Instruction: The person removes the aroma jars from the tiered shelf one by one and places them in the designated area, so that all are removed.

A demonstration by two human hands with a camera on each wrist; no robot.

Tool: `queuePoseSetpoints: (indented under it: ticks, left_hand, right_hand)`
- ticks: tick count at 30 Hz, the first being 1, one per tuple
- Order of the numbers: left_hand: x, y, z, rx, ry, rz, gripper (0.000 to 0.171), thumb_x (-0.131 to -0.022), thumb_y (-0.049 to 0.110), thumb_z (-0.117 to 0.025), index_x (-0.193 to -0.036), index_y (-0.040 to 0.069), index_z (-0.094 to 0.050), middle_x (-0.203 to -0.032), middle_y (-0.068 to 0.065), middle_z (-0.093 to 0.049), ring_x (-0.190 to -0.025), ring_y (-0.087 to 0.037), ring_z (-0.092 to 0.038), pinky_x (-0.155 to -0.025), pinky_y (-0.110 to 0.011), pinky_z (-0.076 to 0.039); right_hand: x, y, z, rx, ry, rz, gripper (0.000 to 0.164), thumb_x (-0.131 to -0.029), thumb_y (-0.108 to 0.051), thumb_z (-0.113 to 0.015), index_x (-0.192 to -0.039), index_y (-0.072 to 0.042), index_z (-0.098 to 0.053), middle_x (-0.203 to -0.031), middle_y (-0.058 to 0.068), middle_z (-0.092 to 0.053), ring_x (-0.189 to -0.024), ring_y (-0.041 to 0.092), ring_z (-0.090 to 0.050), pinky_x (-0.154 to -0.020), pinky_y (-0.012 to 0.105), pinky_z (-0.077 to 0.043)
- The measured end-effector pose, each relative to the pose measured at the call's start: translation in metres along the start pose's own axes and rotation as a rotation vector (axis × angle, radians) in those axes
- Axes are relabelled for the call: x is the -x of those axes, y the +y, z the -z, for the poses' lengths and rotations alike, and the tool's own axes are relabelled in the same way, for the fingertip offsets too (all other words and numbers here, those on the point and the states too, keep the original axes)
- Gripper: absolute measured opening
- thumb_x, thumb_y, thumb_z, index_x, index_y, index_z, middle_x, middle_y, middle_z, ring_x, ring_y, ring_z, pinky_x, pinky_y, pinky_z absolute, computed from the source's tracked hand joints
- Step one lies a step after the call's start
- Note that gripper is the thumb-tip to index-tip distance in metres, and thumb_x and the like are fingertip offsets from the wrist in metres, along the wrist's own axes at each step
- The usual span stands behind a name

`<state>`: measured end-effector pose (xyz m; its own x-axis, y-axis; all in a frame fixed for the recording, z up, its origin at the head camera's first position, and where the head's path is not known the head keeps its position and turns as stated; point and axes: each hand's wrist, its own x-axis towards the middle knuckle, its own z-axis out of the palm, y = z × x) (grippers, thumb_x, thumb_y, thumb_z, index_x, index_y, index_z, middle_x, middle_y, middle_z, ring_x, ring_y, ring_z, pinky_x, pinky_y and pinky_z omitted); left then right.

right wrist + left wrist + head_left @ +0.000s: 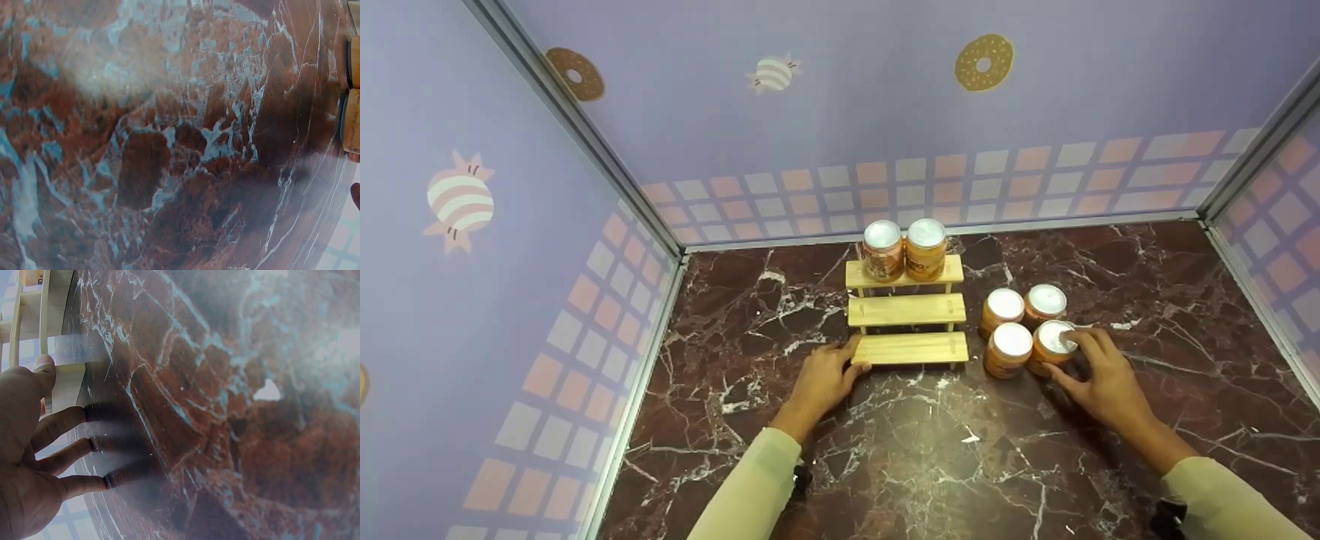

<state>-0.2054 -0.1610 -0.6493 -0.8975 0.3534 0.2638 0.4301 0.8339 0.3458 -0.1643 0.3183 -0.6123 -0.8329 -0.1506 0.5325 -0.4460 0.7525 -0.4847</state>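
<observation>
We see the right hand point(1108, 384) gripping the near-right jar point(1044, 355) of four, on the desk point(720, 315) right of the wooden stand point(906, 309).
With thumb and fingers narrowed round it and neighbours so close, we judge a sideways pull could knock the near-left jar point(1008, 352). The left hand point(823, 375), fingers spread, touches the near step's left end; a shove there could topple the two jars point(883, 253) on the far step. We read the gripped jar as upright, lid point(1048, 340) up, long axis vertical; the stand's runs left to right, steps rising toward the far side.
</observation>
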Motion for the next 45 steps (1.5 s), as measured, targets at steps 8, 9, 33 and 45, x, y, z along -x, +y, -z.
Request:
queuePoseSetpoints:
  ticks: [8, 9, 33, 45]
  left_hand:
    - [-0.003, 0.006, 0.007, 0.009, -0.011, 0.025, 0.066, -0.109, 0.060, -0.061, -0.162, 0.020, -0.058, -0.126, -0.018, -0.082, -0.125, -0.048, -0.074, -0.102, -0.075, -0.057]
    - [-0.003, 0.003, 0.003, -0.009, 0.001, 0.016, 0.066, -0.109, 0.060, -0.059, -0.163, 0.021, -0.057, -0.125, -0.017, -0.083, -0.124, -0.046, -0.074, -0.101, -0.073, -0.059]
    - [-0.002, 0.005, 0.004, -0.021, -0.034, 0.048, 0.071, -0.107, 0.066, -0.057, -0.163, 0.022, -0.056, -0.130, -0.016, -0.081, -0.131, -0.045, -0.072, -0.103, -0.074, -0.057]
    - [-0.003, 0.023, 0.024, -0.004, -0.051, 0.052, 0.064, -0.109, 0.053, -0.064, -0.159, 0.014, -0.061, -0.126, -0.021, -0.081, -0.127, -0.050, -0.072, -0.105, -0.071, -0.059]
  right_hand:
    - [-0.005, -0.002, 0.007, 0.000, -0.008, -0.003, 0.058, -0.080, -0.007, -0.098, -0.130, -0.001, -0.068, -0.128, 0.026, -0.063, -0.113, 0.041, -0.070, -0.088, 0.053, -0.055]
    - [-0.005, -0.002, 0.008, 0.000, -0.007, -0.001, 0.057, -0.081, -0.007, -0.097, -0.130, -0.001, -0.069, -0.128, 0.026, -0.063, -0.113, 0.041, -0.069, -0.088, 0.052, -0.055]
    - [-0.034, -0.010, 0.026, -0.031, 0.063, 0.044, 0.043, -0.085, -0.009, -0.093, -0.123, -0.001, -0.074, -0.121, 0.021, -0.067, -0.105, 0.036, -0.068, -0.087, 0.033, -0.047]
    - [-0.046, -0.018, 0.026, 0.000, 0.046, 0.067, 0.051, -0.085, -0.011, -0.093, -0.131, -0.002, -0.073, -0.126, 0.024, -0.066, -0.109, 0.038, -0.068, -0.088, 0.031, -0.049]
